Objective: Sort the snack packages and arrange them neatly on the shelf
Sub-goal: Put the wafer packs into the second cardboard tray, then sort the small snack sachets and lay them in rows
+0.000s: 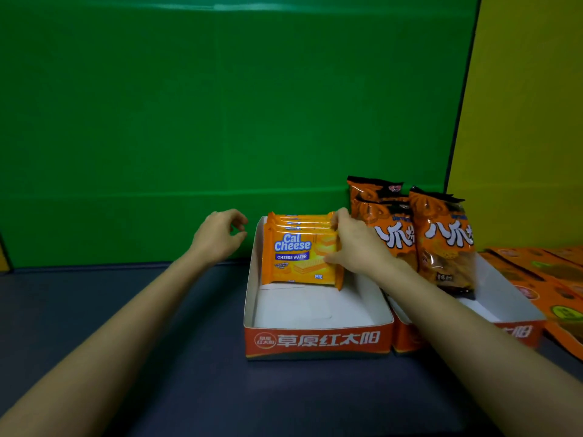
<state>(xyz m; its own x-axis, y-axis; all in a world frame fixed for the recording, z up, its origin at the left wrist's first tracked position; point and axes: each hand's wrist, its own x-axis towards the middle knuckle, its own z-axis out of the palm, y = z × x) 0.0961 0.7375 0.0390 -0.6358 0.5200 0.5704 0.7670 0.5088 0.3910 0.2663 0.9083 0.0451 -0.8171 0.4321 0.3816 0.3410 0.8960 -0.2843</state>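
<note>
Right hand (353, 244) grips "Cal Cheese" wafer packs (299, 253) upright in tray (318, 340); left hand (217, 236) loosely spread, empty.

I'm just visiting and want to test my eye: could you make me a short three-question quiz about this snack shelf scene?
1. True or false: the left hand is holding a package.
2. Which hand grips the Cal Cheese wafer packs?
A. left
B. right
C. both
3. Fill in: the orange octopus-print snack bags stand in the tray to the ____ of the wafer tray.

Key
1. False: it hovers empty, fingers curled, beside the wafer tray.
2. B: the right hand holds the right edge of the packs, which stand upright at the back of the tray.
3. right
</note>
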